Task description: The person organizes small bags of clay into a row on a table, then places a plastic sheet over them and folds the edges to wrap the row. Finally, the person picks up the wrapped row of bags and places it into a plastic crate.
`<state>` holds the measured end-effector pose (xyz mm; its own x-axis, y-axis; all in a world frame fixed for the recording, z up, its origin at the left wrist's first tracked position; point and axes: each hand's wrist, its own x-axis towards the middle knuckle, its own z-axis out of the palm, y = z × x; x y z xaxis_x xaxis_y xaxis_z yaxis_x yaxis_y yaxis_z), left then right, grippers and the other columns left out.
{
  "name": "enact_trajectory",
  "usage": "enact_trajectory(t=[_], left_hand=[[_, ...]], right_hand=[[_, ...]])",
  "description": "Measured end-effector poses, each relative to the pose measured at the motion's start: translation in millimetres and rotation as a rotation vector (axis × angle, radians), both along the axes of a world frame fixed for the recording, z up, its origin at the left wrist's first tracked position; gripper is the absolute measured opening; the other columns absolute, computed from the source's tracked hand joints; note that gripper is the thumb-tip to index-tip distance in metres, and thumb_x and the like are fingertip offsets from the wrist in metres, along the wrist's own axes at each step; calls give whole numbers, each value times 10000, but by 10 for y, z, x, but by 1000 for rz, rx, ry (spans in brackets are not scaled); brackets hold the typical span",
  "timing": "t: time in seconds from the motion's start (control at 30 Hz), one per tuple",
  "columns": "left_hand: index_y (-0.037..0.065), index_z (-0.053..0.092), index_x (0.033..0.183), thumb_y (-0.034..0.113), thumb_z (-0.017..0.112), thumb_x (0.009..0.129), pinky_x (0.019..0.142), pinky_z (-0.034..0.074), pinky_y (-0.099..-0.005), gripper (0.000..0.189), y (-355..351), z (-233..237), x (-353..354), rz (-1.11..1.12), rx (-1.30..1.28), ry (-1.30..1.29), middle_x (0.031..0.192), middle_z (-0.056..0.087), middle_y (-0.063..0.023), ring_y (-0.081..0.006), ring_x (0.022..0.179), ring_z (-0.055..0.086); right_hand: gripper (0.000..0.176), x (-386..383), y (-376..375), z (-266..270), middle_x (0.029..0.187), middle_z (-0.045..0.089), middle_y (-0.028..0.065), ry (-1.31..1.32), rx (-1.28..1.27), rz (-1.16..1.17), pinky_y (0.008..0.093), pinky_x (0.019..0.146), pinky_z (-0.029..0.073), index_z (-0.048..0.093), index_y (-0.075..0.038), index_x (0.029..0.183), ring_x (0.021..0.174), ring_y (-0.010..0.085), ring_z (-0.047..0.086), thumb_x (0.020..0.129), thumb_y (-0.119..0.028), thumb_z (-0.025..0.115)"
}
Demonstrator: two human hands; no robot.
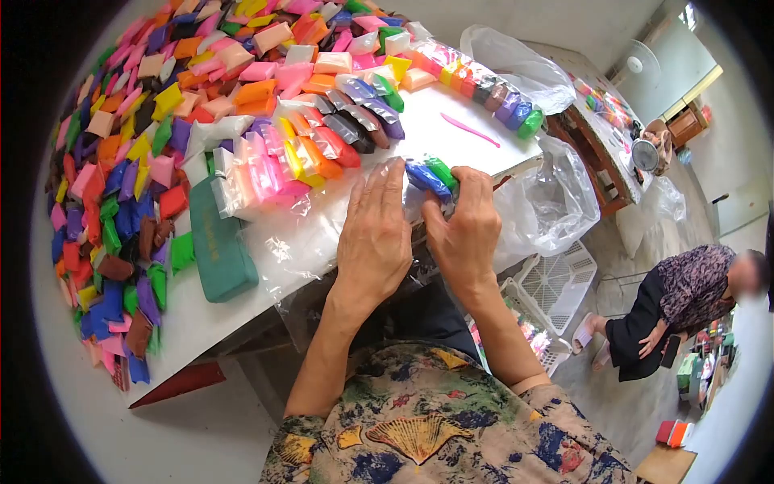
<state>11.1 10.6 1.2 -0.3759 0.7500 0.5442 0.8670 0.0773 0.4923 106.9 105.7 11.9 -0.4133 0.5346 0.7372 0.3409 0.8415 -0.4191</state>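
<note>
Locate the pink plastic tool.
Head view, upper right of centre: the pink plastic tool lies on the white tabletop, beyond the right hand, beside the row of colorful packets.

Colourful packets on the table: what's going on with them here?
A person has both hands at the near edge of a white table. The right hand has blue and green packets between thumb and fingers, while the left hand lies flat on clear plastic beside them. More packets lie in a big heap to the left, near a green case.
</note>
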Motion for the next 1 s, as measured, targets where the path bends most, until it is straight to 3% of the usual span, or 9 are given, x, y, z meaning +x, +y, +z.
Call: enact_trajectory(t=[0.17, 0.27, 0.37, 0.47, 0.73, 0.87, 1.0], left_hand=[[-46, 352, 1464, 24, 509, 849, 1188, 243, -505, 638, -38, 1, -26, -33, -14, 55, 1458, 399, -256, -394, 1384, 373], [-41, 371, 1458, 38, 513, 857, 1179, 250, -509, 622, -50, 40, -23, -59, 18, 3, 1463, 396, -249, -402, 1358, 392], [-13, 364, 1485, 90, 497, 939, 1180, 255, -465, 572, -57, 38, -37, -57, -23, 66, 1471, 422, -238, -394, 1382, 377], [-47, 412, 1437, 75, 501, 911, 1166, 266, -505, 547, -46, 24, -61, -78, -37, 69, 1432, 436, -259, -414, 1331, 403], [-94, 491, 1351, 57, 475, 947, 1128, 331, -461, 432, -33, 218, 31, -92, 9, -161, 1380, 497, -286, -431, 1304, 453], [-84, 552, 1296, 50, 486, 952, 1078, 386, -444, 375, 165, 174, 7, -54, 96, -347, 1364, 528, -267, -424, 1266, 495], [-60, 577, 1283, 70, 517, 951, 1059, 397, -428, 361, 198, 49, -73, -47, 71, -208, 1346, 549, -247, -406, 1245, 507]], right_hand=[[340, -43, -26, 13, 982, 586, 190, -65, 0, -174, 467, 736, 502, 547, 5, 1034, 881, 384, 601, 763, -138, 696], [348, -118, -38, 84, 963, 576, 181, -72, -117, -198, 463, 737, 501, 548, 3, 1018, 874, 380, 607, 766, -172, 712], [343, -157, -34, 110, 944, 564, 170, -84, -136, -231, 456, 741, 503, 546, -5, 1003, 877, 373, 613, 776, -195, 721], [346, -161, -40, 106, 936, 556, 163, -93, -108, -239, 451, 733, 505, 542, -9, 988, 873, 367, 616, 787, -220, 729], [318, -186, -51, 31, 913, 546, 151, -101, -15, -262, 444, 709, 504, 546, -13, 956, 842, 344, 613, 810, -236, 718], [333, -178, -32, 27, 944, 542, 156, -87, -3, -250, 446, 715, 508, 566, -8, 995, 877, 351, 611, 802, -225, 730], [360, -130, 33, 58, 981, 538, 167, -56, -37, -237, 448, 753, 512, 578, -5, 1066, 921, 372, 601, 799, -183, 742]])
